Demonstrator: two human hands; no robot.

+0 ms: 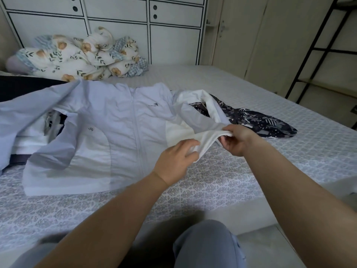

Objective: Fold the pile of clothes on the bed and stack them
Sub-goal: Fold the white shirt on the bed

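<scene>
White cupboard doors and a crumpled floral quilt back a bed with a grey patterned sheet, where a pale lilac-and-white zip jacket lies front up, collar away from the person, its long axis running from the hem near the wrists to the far collar. Both hands work the jacket's white sleeve end, which stretches between them, just off the jacket's side seam. On the left hand, the fingers curl onto the nearer part of that cuff; on the right hand, the fingers pinch its outer end, thumb on top. Exactly how the cloth is doubled inside the left grip is hard to tell. Beyond the right fingers lies a dark navy printed garment, touching the sleeve's upper part. The jacket body lies leftward of both hands, so folding the sleeve in probably means carrying it that way, across the zip; the left hand is nearer the body panel
</scene>
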